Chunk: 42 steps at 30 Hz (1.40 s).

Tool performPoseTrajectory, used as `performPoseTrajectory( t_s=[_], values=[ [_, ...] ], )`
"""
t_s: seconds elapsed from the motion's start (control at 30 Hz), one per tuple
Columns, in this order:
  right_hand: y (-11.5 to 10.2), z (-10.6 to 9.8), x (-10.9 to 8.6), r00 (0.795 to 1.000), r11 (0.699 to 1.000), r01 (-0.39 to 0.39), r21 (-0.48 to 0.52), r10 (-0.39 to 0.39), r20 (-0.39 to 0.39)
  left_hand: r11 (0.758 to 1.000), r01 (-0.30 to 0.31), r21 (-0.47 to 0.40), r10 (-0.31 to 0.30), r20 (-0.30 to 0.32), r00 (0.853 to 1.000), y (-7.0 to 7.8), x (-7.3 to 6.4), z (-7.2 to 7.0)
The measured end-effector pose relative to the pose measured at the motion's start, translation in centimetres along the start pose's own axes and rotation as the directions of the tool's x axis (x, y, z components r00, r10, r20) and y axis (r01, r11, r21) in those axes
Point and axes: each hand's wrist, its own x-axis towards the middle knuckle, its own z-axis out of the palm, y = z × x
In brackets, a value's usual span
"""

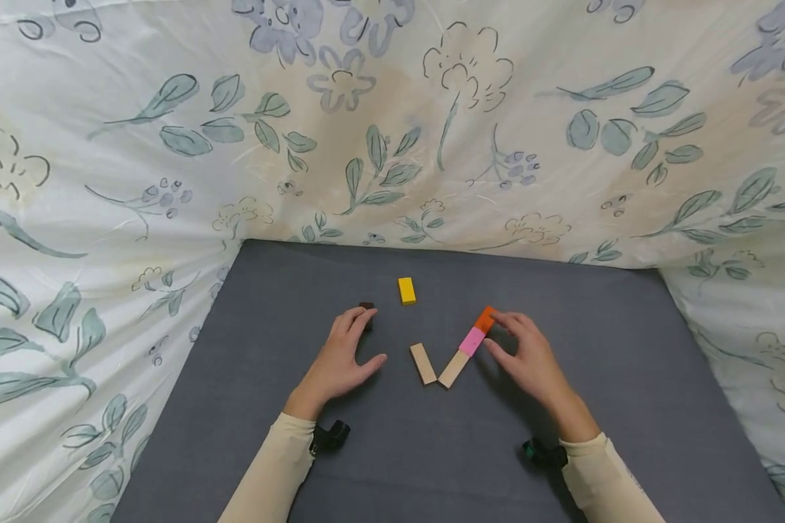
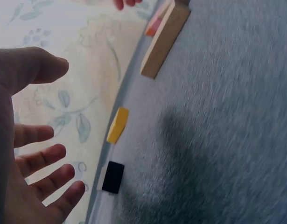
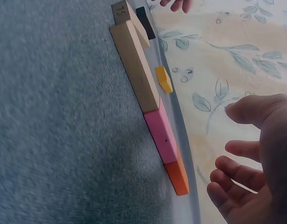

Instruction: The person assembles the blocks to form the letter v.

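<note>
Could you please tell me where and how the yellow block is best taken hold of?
Pinch the yellow block from above, across the middle of its two long sides, probably with the nearer left hand. It lies by itself on the dark surface, leaving both those sides free, and its narrow width should suit a pinch.
</note>
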Motion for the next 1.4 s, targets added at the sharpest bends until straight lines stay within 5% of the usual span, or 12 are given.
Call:
performPoseTrajectory(
  t_s=[0.47, 0.83, 1.4],
  values=[
    [-2.0, 1.2, -1.8, 0.995, 0.995, 0.102, -0.018, -0.102, -0.006, 1.0, 0.016, -0.006, -0.016, 0.007, 1.0, -2.2, 1.8, -1.9],
    [-3.3, 1.7, -2.8, 0.988, 0.988, 0.153, -0.014, -0.153, -0.003, 0.995, 0.088, -0.048, -0.085, 0.047, 0.995, -3.3, 2.7, -2.1],
    [-5.2, 3.2, -4.6, 0.976, 0.979, 0.204, -0.002, -0.203, 0.081, 0.986, 0.107, -0.124, -0.097, 0.089, 0.991, -5.3, 4.0, -2.2]
  ],
)
